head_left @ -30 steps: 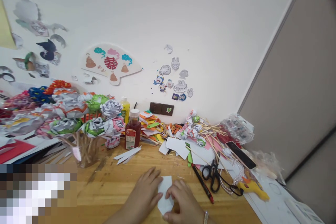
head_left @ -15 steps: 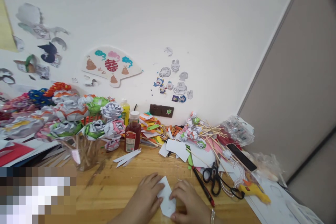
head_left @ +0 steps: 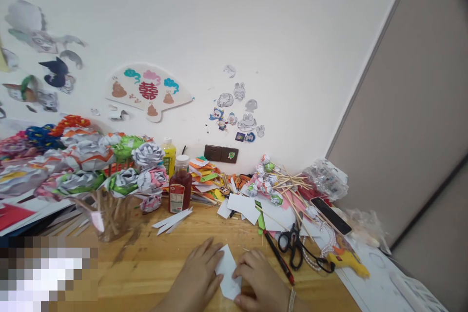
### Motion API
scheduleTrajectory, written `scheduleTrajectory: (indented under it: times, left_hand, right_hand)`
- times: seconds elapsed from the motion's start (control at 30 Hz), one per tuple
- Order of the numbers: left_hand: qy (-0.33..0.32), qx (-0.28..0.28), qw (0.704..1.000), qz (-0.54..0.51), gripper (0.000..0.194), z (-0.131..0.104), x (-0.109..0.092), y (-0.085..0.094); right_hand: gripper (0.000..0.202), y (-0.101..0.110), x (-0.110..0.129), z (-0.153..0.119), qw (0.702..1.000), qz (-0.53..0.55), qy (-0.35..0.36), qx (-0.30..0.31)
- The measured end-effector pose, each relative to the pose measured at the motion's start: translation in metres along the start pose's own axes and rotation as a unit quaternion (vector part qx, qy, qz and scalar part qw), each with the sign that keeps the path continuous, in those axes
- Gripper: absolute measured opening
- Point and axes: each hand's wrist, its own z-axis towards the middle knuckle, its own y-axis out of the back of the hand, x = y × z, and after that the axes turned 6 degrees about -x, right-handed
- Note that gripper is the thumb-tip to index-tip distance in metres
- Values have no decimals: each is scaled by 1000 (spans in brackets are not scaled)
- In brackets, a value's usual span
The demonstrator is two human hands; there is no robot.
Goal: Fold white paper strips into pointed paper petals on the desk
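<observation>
White, flat, angular paper piece (head_left: pixel 228 273) lies on pale-brown wooden table (head_left: pixel 139 273), between both hands. Left hand (head_left: pixel 201 269) loosely spread against its left edge; right hand (head_left: pixel 258 275) curled at its right edge, pinch or mere touch cannot be told. Outline looks shaped already, paper seems unfinished; steps left cannot be judged. White-and-green paper flower (head_left: pixel 126 181), apparently complete, stands farther left.

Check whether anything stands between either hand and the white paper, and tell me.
Nothing visible does. The left hand and the right hand both touch the paper directly, one from each side. The scissors lie ahead and to the right of the right hand, not between it and the paper.
</observation>
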Motion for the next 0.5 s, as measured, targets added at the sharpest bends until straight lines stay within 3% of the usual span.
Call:
scheduleTrajectory:
  times: [0.13,0.33,0.5]
  left_hand:
    - [-7,9,1000,2,37,1,-1,2]
    - [-18,-33,999,-25,36,-2,2,-4]
    - [13,-50,992,-112,30,1,-8,4]
  right_hand:
    - [33,2,1,0,1000,-1,4,-6]
    - [30,8,0,0,1000,-24,4,-6]
    - [29,10,1,0,999,-44,-5,-26]
